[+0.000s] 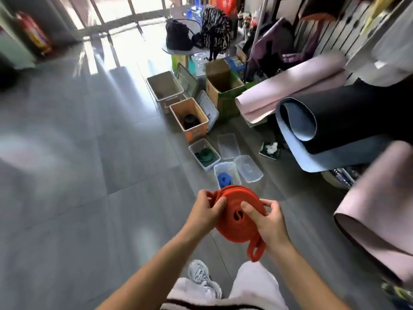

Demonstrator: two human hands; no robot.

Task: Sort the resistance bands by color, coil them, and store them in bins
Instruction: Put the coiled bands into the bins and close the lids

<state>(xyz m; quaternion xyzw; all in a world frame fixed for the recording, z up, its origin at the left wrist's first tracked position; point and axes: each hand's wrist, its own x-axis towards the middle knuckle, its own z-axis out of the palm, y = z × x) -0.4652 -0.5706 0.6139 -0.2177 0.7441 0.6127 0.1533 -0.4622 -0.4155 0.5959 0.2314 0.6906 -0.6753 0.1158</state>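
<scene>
Both grips clasp the red band (pixel 228 230), a coil held in the air between them. The left grip (pixel 205 212) pinches the coil's rim. The right grip (pixel 267 221) presses its thumb beside the centre hole, with fingers curled behind. A loose loop hangs below the right grip. To my eye, that tail needs tucking in tight before the coil is let go. Just beyond the grips, a clear tub (pixel 216 170) holds a blue band (pixel 223 179). A green band (pixel 204 154) lies farther out.
</scene>
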